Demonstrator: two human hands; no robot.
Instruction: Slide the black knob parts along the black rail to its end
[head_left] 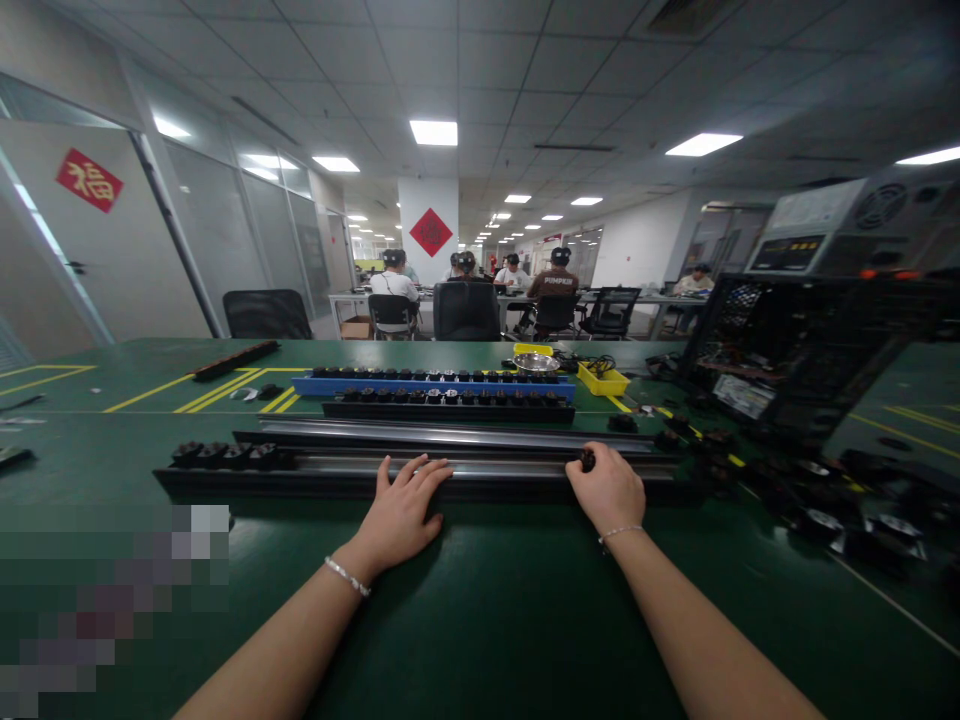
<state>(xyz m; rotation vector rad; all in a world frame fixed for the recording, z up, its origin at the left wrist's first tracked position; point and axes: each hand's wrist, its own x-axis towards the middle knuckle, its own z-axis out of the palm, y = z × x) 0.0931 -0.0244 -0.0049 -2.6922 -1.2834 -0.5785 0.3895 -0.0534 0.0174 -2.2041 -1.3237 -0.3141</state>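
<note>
A long black rail [495, 482] with a shiny metal channel lies across the green table in front of me. Several black round parts [225, 455] sit in a row at its left end. My left hand [405, 505] rests on the middle of this rail, fingers spread, holding nothing. Near the rail's right part, my right hand [611, 487] is closed round a small black part [587, 460], just over the channel. Directly behind lies a second black rail [450, 434] with a bare channel. Farther back, a blue rail [315, 386] and another black rail [360, 410] carry rows of black parts.
Loose black parts [817, 520] are scattered at the right, below an open computer case [795, 350]. A yellow tray [602, 382] and a metal dish [536, 363] stand at the back. People sit at a far table; a black chair [466, 312] is beyond mine.
</note>
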